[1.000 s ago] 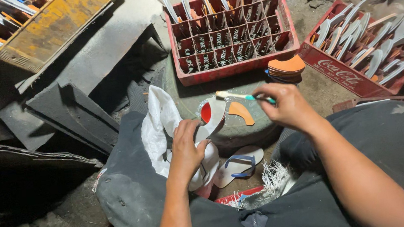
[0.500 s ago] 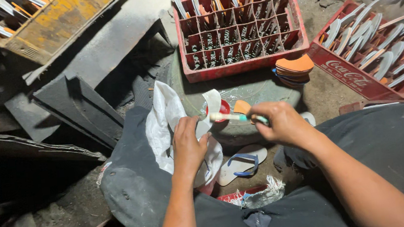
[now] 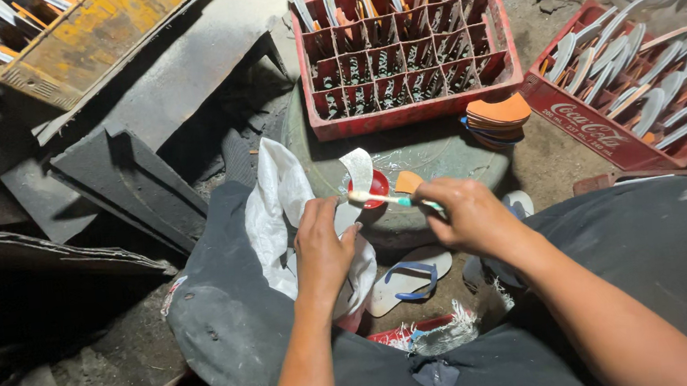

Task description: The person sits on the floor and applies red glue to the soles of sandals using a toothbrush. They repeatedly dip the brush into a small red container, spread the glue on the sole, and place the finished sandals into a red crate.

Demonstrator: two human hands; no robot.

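While the person sits over a dirty earth floor (image 3: 545,163) with dark boards around, a red plastic crate with dividers (image 3: 405,50) stands on a round grey stone slab (image 3: 433,158). Beside it lies a second red crate (image 3: 631,95) full of pale soles. The right hand (image 3: 469,214) pinches a thin white and green toothbrush (image 3: 391,201) with its fingers pressed together; it lies almost level, head pointing left over a small red cup (image 3: 373,188). The left hand (image 3: 324,250) grips a pale sandal sole (image 3: 357,185) standing upright, over a white cloth (image 3: 276,200) on the knee.
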